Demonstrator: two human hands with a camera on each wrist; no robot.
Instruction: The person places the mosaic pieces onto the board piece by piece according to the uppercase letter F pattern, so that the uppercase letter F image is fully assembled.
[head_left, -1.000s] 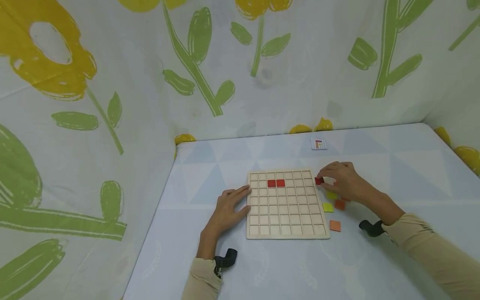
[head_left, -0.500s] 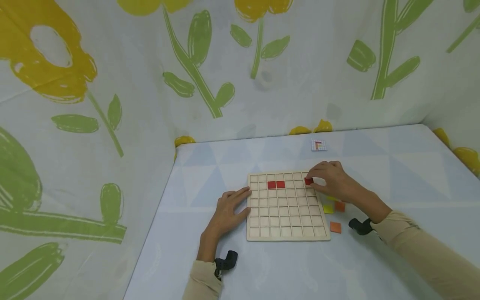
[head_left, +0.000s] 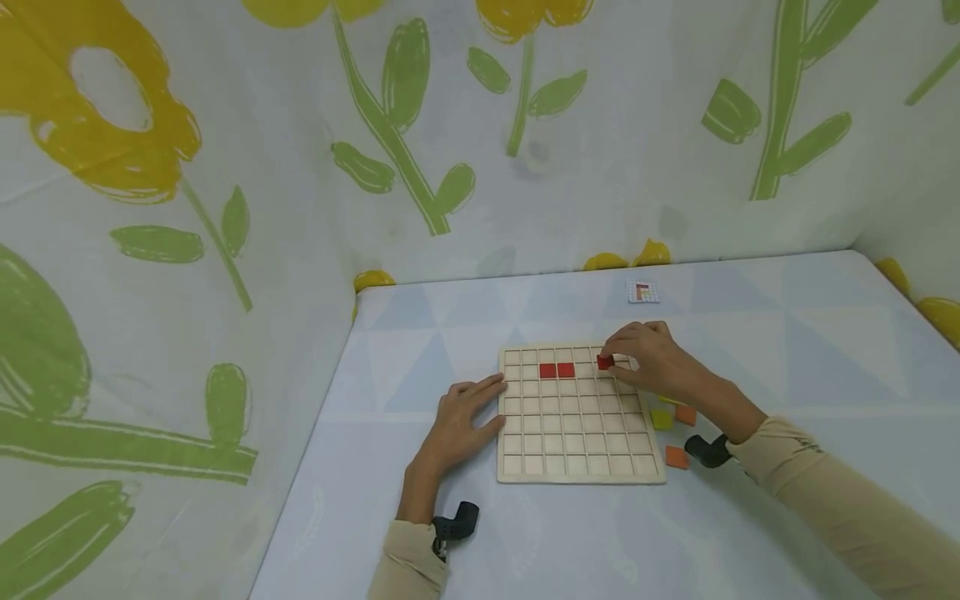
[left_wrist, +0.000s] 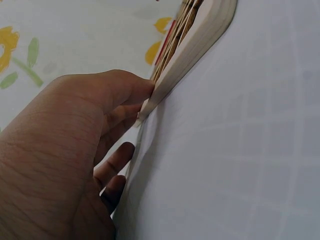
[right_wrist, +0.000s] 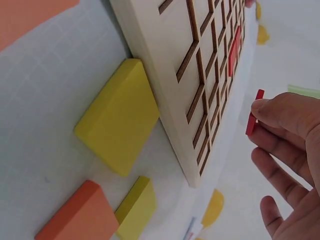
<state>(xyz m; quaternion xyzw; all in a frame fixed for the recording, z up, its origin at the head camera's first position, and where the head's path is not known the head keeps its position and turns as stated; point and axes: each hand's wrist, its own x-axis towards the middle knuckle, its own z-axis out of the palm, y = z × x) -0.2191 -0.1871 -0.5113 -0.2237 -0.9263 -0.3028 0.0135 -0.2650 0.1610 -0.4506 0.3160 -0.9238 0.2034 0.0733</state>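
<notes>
A pale wooden grid board [head_left: 573,465] lies on the table. Two red square tiles [head_left: 557,371] sit side by side in its second row from the far edge. My right hand [head_left: 652,358] pinches a third red tile [right_wrist: 255,112] between thumb and index finger, above the upper right part of the grid. In the right wrist view that tile is held up off the board, on edge to the camera. My left hand [head_left: 459,421] touches the board's left edge with its fingertips and thumb, fingers fairly straight; the left wrist view shows the thumb against the edge.
Beside the board's right edge lie yellow tiles [right_wrist: 120,117] and orange tiles [head_left: 677,457], partly under the right forearm. A small card [head_left: 643,292] with a coloured grid pattern lies farther back. Flower-printed cloth [head_left: 525,208] walls stand behind and at the left.
My right hand has carried the red tile leftward from beside the board's right edge to over the grid. The left hand stays at the board's left edge.
</notes>
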